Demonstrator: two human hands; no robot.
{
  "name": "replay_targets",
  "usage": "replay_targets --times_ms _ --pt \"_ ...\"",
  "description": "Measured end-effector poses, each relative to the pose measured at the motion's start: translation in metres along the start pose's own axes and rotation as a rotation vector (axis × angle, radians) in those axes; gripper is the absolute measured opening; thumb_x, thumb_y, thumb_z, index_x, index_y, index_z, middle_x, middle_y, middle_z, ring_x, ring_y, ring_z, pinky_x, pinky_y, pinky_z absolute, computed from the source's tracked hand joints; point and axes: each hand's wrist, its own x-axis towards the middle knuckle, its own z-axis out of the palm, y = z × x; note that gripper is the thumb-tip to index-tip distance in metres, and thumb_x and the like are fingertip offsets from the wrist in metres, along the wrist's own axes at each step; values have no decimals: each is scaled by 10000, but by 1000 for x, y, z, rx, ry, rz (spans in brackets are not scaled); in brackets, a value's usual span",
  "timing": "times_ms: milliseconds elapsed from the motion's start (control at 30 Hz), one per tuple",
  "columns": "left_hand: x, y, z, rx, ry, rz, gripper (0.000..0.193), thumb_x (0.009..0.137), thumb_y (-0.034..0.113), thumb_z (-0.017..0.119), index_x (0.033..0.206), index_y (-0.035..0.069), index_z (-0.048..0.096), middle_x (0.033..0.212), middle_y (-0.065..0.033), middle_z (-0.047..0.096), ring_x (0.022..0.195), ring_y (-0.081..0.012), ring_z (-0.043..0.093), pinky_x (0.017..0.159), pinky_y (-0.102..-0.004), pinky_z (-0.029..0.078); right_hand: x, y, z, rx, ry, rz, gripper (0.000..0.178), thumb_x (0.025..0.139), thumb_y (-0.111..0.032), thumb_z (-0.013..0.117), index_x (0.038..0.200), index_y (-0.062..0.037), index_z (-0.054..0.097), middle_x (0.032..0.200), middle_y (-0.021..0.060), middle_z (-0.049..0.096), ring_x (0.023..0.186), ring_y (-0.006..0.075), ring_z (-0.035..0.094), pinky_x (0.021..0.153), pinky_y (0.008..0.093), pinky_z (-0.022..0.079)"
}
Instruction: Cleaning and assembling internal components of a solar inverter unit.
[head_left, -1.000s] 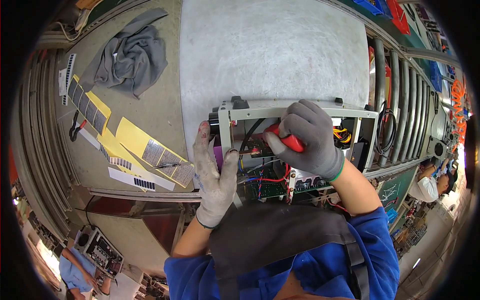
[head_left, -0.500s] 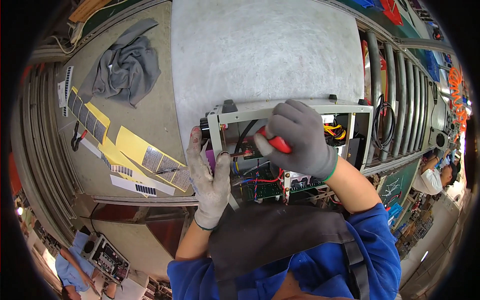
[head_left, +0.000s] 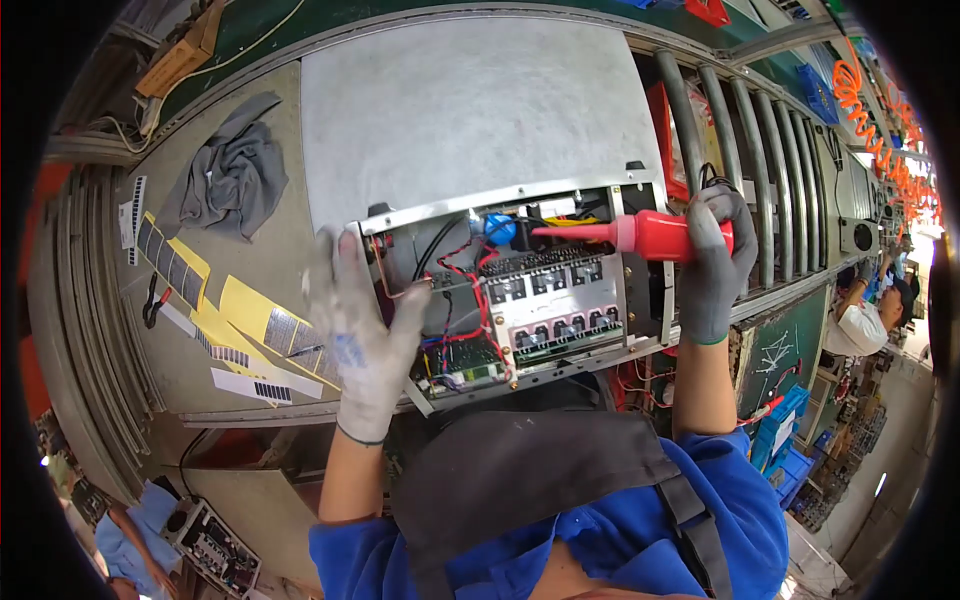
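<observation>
An open metal equipment chassis (head_left: 480,203), packed with circuit boards, wires and rows of black components, lies before me at the table's near edge. My right hand (head_left: 715,260), in a grey glove, is wrapped around a red squeeze bottle (head_left: 660,236). Its long tapered nozzle points left above the chassis, near a round blue component (head_left: 499,230). At the chassis's left end rests my left hand (head_left: 368,340), in a whitish, stained glove. Its fingers are spread and slightly blurred, with the thumb over the frame's inner side; how firmly it touches cannot be seen.
A grey cloth (head_left: 230,175) and yellow label sheets (head_left: 270,320) lie to the left, beside red-handled pliers (head_left: 155,300). Beyond the chassis is a pale metal plate (head_left: 470,110). Metal rollers (head_left: 765,180) run along the right. Other people (head_left: 865,325) are at both sides.
My right hand has moved right, carrying the red bottle from the chassis's left part toward its right end. My left hand has shifted slightly left and down. The whole view has shifted and turned.
</observation>
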Motion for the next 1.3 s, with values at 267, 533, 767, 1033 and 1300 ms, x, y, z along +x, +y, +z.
replay_targets --times_ms 267,533,767,1033,1300 --pt "58 72 73 300 -120 308 910 714 422 849 1459 56 476 1436 -221 508 1326 -361 463 1159 -499 264 5 9 6 -326 -152 -447 180 830 26 698 781 -34 536 821 44 572 782 135 551 740 280 454" --pt "54 56 95 254 -262 274 856 725 391 853 1439 71 504 1265 -120 619 1196 -302 542 1070 -487 316 14 25 20 -380 -221 -561 235 742 -32 740 675 -53 516 670 72 522 635 227 513 601 325 422" --pt "59 48 100 349 -176 312 849 750 510 798 1468 175 494 1309 -103 624 1241 -299 548 1095 -467 307 -5 -1 35 -490 -253 -580 263 789 -10 706 655 -68 487 681 43 477 629 196 463 603 330 367" --pt "53 51 98 260 -132 295 687 758 425 776 1313 58 607 1199 -176 659 1158 -347 582 1048 -471 376 -16 3 60 -472 -308 -1049 225 714 -41 724 662 -98 513 666 63 477 612 256 478 589 373 400" --pt "51 49 108 416 -197 311 681 839 486 722 1429 189 558 1334 -111 635 1264 -309 561 1077 -493 357 -19 -18 38 -360 -265 -811 230 728 -31 719 656 -64 503 668 94 488 636 295 513 602 389 411"
